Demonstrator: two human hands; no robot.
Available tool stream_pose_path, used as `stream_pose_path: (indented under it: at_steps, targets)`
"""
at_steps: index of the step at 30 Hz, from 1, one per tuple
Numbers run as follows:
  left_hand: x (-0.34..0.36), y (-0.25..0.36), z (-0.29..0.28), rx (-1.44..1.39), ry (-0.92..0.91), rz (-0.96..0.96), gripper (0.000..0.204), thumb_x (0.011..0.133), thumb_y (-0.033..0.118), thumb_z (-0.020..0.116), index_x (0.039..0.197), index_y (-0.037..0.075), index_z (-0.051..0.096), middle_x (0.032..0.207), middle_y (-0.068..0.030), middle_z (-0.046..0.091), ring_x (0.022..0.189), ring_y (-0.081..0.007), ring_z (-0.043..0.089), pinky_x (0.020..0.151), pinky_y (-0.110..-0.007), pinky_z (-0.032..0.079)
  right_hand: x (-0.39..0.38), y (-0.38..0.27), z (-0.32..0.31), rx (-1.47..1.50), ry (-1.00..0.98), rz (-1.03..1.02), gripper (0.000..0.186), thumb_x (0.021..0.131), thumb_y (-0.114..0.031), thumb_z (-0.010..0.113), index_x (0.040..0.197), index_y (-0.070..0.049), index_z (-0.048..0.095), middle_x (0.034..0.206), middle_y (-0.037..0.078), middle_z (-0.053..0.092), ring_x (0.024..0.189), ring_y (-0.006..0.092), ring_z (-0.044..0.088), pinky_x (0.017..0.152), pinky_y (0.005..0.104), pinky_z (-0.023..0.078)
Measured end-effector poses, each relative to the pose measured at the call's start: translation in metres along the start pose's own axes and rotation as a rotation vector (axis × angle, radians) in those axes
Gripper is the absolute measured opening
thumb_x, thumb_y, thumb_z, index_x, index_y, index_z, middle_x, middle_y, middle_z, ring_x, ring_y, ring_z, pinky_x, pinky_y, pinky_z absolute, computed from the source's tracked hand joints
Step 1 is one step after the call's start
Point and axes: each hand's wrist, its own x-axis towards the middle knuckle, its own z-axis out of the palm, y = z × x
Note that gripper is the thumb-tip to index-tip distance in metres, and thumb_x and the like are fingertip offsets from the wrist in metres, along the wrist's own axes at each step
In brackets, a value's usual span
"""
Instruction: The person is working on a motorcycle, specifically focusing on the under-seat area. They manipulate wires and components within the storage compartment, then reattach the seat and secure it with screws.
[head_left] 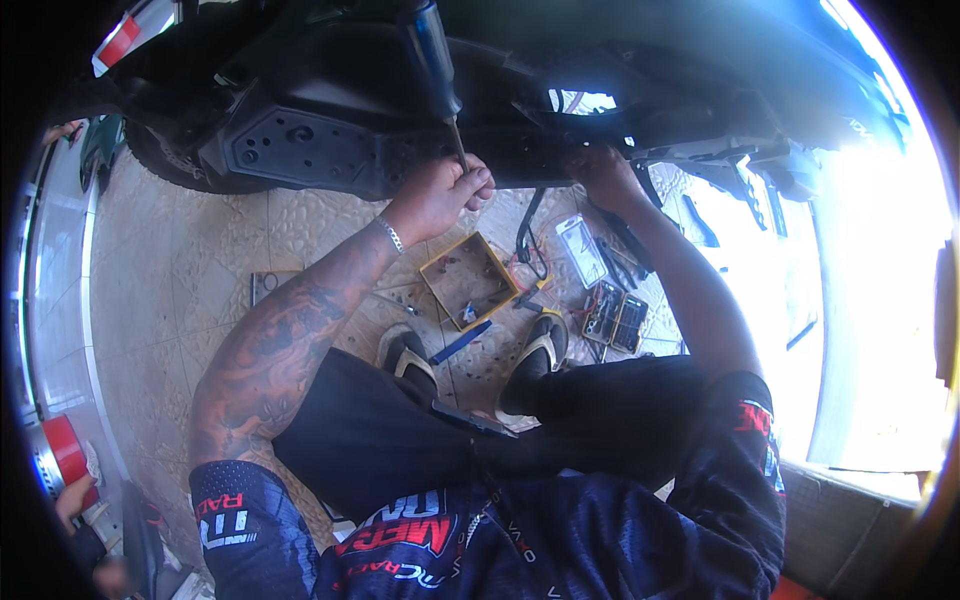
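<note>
A screwdriver (430, 60) with a blue handle stands nearly upright in front of the dark vehicle body, its handle upward. My left hand (440, 195) is closed around the lower part of its metal shaft, fingers curled in; the tip is hidden. Across the top runs the black plastic underbody panel (300, 145) of what looks like a scooter or motorcycle, with several holes in it. My right hand (608, 180) reaches up against the panel's lower edge, further right. Its fingers are lost in shadow, so I cannot tell what they touch or hold.
Between my feet on the tiled floor lies a yellow-edged open box (468, 280) with small parts. Near it are a blue bar-shaped thing (461, 342), a black bit case (615, 317) and a pale rectangular case (581, 252). A phone-like dark object (474, 420) rests at my lap.
</note>
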Motion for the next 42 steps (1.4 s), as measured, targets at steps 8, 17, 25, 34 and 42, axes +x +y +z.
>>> stream_pose_path:
  at_steps: [8, 17, 25, 34, 42]
  targets:
    - [0.004, -0.002, 0.003, 0.039, 0.016, 0.036, 0.028, 0.11, 0.024, 0.053, 0.104, 0.002, 0.069, 0.093, -0.0029, 0.073, 0.081, -0.0093, 0.068, 0.08, -0.028, 0.057, 0.001, -0.007, 0.005, 0.034, -0.007, 0.164, 0.019, 0.088, -0.028, 0.074, 0.102, -0.017, 0.081, 0.108, 0.011, 0.075, 0.101, 0.0319, 0.073, 0.092, 0.0461, 0.057]
    - [0.004, -0.001, 0.008, 0.068, 0.019, 0.04, 0.029, 0.11, 0.025, 0.054, 0.099, 0.003, 0.07, 0.088, -0.0036, 0.073, 0.076, -0.0121, 0.069, 0.077, -0.03, 0.056, -0.001, -0.009, -0.001, -0.174, 0.067, -0.033, 0.023, 0.087, -0.032, 0.076, 0.103, -0.017, 0.081, 0.109, 0.011, 0.075, 0.1, 0.0326, 0.073, 0.091, 0.0463, 0.057]
    - [0.009, -0.007, 0.014, 0.041, -0.004, 0.043, 0.03, 0.109, 0.026, 0.055, 0.1, 0.001, 0.069, 0.089, -0.004, 0.073, 0.075, -0.0113, 0.068, 0.076, -0.03, 0.056, 0.005, -0.053, -0.048, -0.034, -0.15, 0.019, 0.027, 0.092, -0.028, 0.074, 0.113, -0.013, 0.078, 0.108, 0.015, 0.075, 0.102, 0.0315, 0.073, 0.091, 0.0432, 0.057]
    - [0.029, 0.013, 0.035, 0.226, -0.014, 0.122, 0.025, 0.11, 0.023, 0.052, 0.112, 0.002, 0.066, 0.095, -0.0055, 0.075, 0.079, -0.0101, 0.069, 0.078, -0.03, 0.056, 0.016, -0.129, -0.083, 0.394, -0.292, -0.186, 0.035, 0.093, -0.024, 0.074, 0.122, -0.005, 0.071, 0.104, 0.017, 0.077, 0.097, 0.0306, 0.075, 0.086, 0.0381, 0.058]
    - [0.075, 0.031, 0.06, 0.434, 0.073, 0.206, 0.031, 0.106, 0.029, 0.058, 0.109, -0.001, 0.066, 0.094, -0.0116, 0.076, 0.095, -0.0257, 0.074, 0.085, -0.038, 0.056, 0.019, -0.074, -0.086, 0.219, 0.018, -0.354, 0.023, 0.096, -0.02, 0.07, 0.107, 0.0, 0.065, 0.09, 0.017, 0.071, 0.088, 0.0378, 0.073, 0.077, 0.0449, 0.058]
